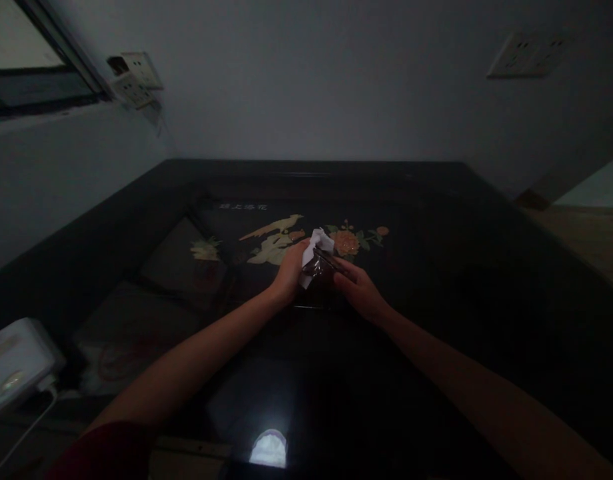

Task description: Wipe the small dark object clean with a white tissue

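Both my hands meet over the middle of a dark glossy table [436, 300]. My left hand [289, 272] is closed on a white crumpled tissue [317, 245] and presses it onto a small dark object [318, 269], perhaps a glass or jar; the dim light hides what it is. My right hand [357, 287] grips that dark object from the right side, fingers wrapped toward it. The tabletop under the hands bears a painted bird [276, 241] and orange flowers [345, 241].
A white device [14, 363] with a cable sits at the table's left near corner. Wall sockets [134, 79] are at upper left and another socket plate [529, 55] at upper right. A bright light reflection [269, 448] shows on the near edge. The room is dim.
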Tool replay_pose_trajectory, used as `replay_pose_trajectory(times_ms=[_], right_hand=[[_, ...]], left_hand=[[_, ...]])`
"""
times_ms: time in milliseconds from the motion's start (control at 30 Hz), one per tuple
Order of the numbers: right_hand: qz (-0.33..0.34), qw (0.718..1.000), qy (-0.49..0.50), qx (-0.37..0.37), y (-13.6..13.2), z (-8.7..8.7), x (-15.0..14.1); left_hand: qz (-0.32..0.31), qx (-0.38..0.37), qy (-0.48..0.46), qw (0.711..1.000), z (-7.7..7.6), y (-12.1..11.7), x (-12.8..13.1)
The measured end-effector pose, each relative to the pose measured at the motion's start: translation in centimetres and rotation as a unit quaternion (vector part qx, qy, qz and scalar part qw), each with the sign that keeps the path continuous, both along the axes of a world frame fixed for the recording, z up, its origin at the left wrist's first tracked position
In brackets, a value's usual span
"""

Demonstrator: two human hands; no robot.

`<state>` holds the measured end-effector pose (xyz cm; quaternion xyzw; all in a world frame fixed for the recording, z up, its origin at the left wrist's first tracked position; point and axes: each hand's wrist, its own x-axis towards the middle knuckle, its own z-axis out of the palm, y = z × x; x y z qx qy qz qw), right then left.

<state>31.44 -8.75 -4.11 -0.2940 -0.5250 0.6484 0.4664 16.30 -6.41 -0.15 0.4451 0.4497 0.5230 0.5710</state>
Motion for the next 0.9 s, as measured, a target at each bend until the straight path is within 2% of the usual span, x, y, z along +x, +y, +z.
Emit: replay_pose_trajectory(times_ms=[100,167,267,333,433,500,567,600,667,767,900], right_hand=[[0.004,1.000,-0.008,0.012,0.0,0.1,0.0],[0.001,1.000,-0.014,0.016,0.0,0.1,0.0],[-0.009,1.000,-0.023,0.016,0.1,-0.1,0.0],[-0.019,0.999,-0.029,0.017,0.1,-0.2,0.0],[-0.035,0.999,-0.030,0.022,0.3,-0.4,-0.1],[-0.036,0.999,-0.023,0.024,0.4,-0.5,-0.2],[-0.034,0.999,-0.012,0.024,0.4,-0.4,-0.3],[-0.034,0.999,-0.009,0.024,0.4,-0.4,-0.3],[-0.033,0.999,-0.013,0.027,0.4,-0.3,-0.3],[-0.024,0.999,-0.019,0.027,0.3,-0.4,-0.2],[-0.012,1.000,-0.006,0.011,0.2,-0.6,0.1]], left_hand=[[0.005,0.014,0.000,1.000,0.1,0.0,-0.1],[0.023,0.060,0.053,0.996,0.3,-0.3,-0.2],[0.010,0.151,0.156,0.976,0.6,-0.8,-0.4],[0.001,0.238,0.231,0.944,0.9,-1.2,-0.5],[-0.015,0.367,0.342,0.865,1.4,-1.7,-0.6],[-0.031,0.420,0.390,0.818,1.6,-1.8,-0.7],[-0.043,0.444,0.413,0.794,1.7,-1.9,-0.8],[-0.045,0.446,0.411,0.794,1.8,-1.8,-0.8],[-0.039,0.433,0.384,0.815,1.7,-1.7,-0.8],[-0.022,0.363,0.298,0.882,1.3,-1.5,-0.7],[-0.002,0.203,0.158,0.966,0.3,-1.0,-0.4]])
